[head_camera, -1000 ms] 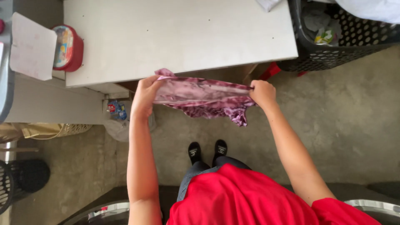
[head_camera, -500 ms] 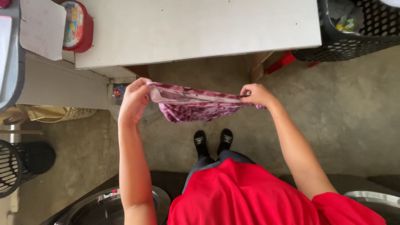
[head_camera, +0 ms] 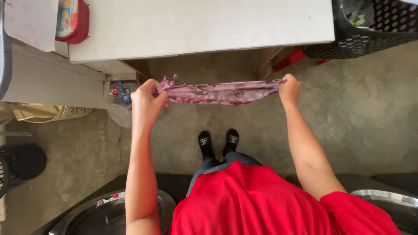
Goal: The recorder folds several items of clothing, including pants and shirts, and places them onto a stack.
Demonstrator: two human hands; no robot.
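A purple patterned cloth [head_camera: 222, 92] is stretched out flat between my two hands, just in front of the white table [head_camera: 200, 26]. My left hand [head_camera: 147, 102] pinches its left end and my right hand [head_camera: 289, 88] grips its right end. The cloth hangs in the air above the concrete floor, at about the height of the table's front edge. My red shirt and black shoes show below it.
A black laundry basket [head_camera: 370, 30] stands at the table's right end. A red container [head_camera: 72, 21] and a white sheet lie at the left. Metal basins [head_camera: 100, 215] sit at the bottom left and right. A black fan [head_camera: 19, 163] stands at the far left.
My hands have pulled further apart and drawn the cloth taut into a narrow flat band; earlier it drooped in loose folds. The view has shifted slightly toward the floor.
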